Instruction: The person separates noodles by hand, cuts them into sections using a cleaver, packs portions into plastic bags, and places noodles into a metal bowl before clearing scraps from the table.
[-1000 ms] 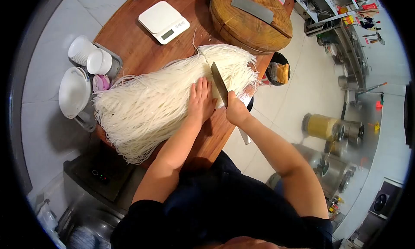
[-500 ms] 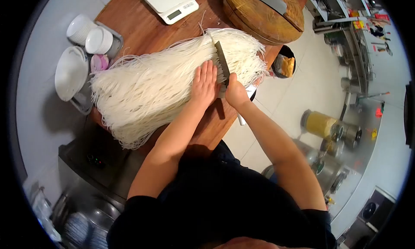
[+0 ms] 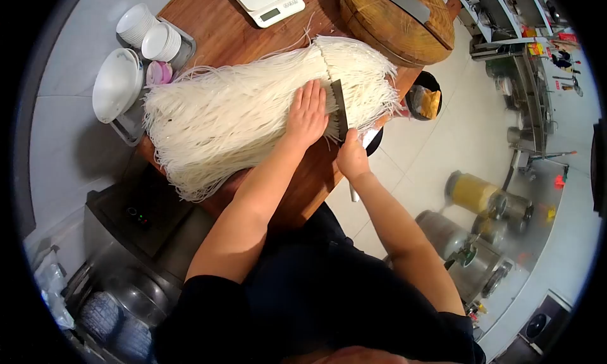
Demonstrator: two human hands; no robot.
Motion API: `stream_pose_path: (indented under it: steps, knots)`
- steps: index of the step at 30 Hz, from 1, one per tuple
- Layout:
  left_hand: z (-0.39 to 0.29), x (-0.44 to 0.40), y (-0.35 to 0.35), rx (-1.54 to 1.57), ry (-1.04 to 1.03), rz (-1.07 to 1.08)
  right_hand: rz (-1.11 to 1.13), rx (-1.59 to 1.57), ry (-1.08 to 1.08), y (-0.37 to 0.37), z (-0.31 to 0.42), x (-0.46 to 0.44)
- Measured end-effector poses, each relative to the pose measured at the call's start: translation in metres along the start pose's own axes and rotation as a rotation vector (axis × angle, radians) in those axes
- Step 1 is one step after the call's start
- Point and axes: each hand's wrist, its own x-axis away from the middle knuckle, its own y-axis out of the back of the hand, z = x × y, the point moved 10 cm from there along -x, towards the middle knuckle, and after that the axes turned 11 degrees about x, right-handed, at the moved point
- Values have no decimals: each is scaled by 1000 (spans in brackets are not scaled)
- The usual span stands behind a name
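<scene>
A long bundle of white noodles (image 3: pixel 221 114), like rice vermicelli, lies across the wooden table (image 3: pixel 205 22). My left hand (image 3: pixel 308 114) presses flat on the bundle with its fingers stretched out, just left of a knife (image 3: pixel 340 104). Closed around the knife's handle, my right hand (image 3: pixel 352 156) is near the table's front edge. The dark blade stands on edge in the noodles, at the near end of a cut line. That line runs from the far side of the bundle down to the blade. To its right is a shorter section of noodles (image 3: pixel 363 76).
A white kitchen scale (image 3: pixel 265 0) and a round wooden chopping block (image 3: pixel 379 29) with a cleaver (image 3: pixel 404 2) on it are at the back. White bowls (image 3: pixel 117 86) and stacked cups (image 3: pixel 161 43) stand left. A bin (image 3: pixel 423 95) is on the floor beyond the right edge.
The knife and my right hand have come closer to my body along the cut line, and a parted seam now shows behind the blade. My left hand stays on the noodles. The view has shifted slightly.
</scene>
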Motion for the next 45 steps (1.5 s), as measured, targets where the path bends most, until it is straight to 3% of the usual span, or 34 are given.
stream_pose_path:
  steps: [3,6,10,12,16,19,21,24,25,26,30,33,36,41,45]
  knots:
    - [1,-1,-10,0,1,41,-53,47,32,2,1,0]
    - [-1,4,5,104,-58,-3,66,58,-28,10,2,-2]
    - [8,20,32,227,-142,12,-114,-65,-51,47,1,32]
    - [45,23,69,176,44,-18,-150,-136,-20,57,4,66]
    - [132,20,110,77,216,-108,-30,-19,73,14,15,142]
    - [183,-2,107,78,259,-105,326,-119,-91,-21,28,163]
    - [197,-21,93,119,244,-74,285,33,-74,-25,51,148]
    - [193,-37,57,230,344,220,206,133,-30,-28,65,124]
    - [186,-37,55,198,319,212,179,138,-11,-19,76,118]
    - [178,-32,53,163,295,205,324,145,-73,-16,71,123]
    - [169,-16,55,146,189,-27,181,32,-40,28,77,126]
    - [171,-10,56,139,177,-74,-147,14,214,40,107,68]
    - [175,-14,54,19,279,7,-96,62,185,44,148,9]
    - [173,-7,50,17,209,-95,16,191,158,20,183,-22]
    - [172,-7,52,-50,117,-184,-28,191,135,15,192,-24]
